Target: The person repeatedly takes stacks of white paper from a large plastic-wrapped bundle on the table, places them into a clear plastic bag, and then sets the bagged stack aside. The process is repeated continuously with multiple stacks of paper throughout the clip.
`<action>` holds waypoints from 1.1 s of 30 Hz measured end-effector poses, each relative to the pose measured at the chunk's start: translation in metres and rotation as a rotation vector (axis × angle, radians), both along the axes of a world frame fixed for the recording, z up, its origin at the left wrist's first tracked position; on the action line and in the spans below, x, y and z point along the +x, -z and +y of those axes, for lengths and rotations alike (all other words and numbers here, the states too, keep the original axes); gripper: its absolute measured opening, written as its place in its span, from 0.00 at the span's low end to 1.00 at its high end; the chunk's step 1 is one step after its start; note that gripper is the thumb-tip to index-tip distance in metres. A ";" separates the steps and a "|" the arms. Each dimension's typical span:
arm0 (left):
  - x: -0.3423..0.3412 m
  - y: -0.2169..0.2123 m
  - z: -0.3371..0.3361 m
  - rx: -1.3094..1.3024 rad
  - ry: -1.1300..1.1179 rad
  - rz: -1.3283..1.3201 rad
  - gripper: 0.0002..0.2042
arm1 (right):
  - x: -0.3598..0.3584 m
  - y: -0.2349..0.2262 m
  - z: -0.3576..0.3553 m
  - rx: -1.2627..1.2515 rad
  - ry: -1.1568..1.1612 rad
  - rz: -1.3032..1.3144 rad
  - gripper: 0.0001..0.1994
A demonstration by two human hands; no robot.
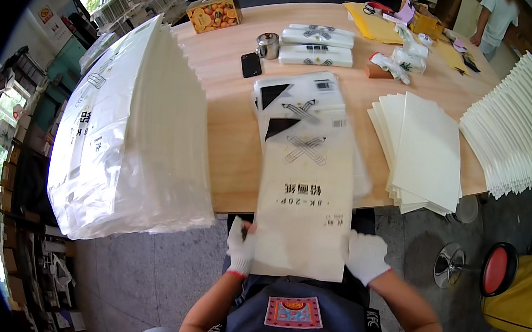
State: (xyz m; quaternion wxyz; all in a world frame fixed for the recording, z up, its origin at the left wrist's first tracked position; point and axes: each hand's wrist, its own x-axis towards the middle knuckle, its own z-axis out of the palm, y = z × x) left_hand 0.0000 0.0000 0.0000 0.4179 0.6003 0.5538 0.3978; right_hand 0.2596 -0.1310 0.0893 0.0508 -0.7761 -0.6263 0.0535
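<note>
A pack of white drawing paper point(301, 237) in a printed clear plastic sleeve lies in front of me, its near part reaching past the table edge. At its left edge my left hand point(240, 248), in a white knitted glove, is closed, fingers curled on the sleeve. On the opposite edge my right hand point(366, 256), also gloved, is closed against the side of the pack. Under the pack's far end lie several more printed plastic sleeves point(301, 93) with pencil drawings and black corners. To the right sits a fanned pile of white paper sheets point(431, 146).
A tall stack of filled sleeves point(105, 126) stands at left, and a leaning stack of paper point(519, 131) at right. Farther back are a phone point(251, 65), a metal cup point(267, 45), an orange-printed box point(214, 12) and wrapped packs point(316, 55). A red-seated stool point(499, 269) stands right.
</note>
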 end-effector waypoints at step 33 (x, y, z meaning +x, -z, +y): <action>-0.081 -0.019 -0.015 -0.263 0.005 -0.215 0.06 | -0.027 0.104 0.095 0.247 0.815 2.017 0.17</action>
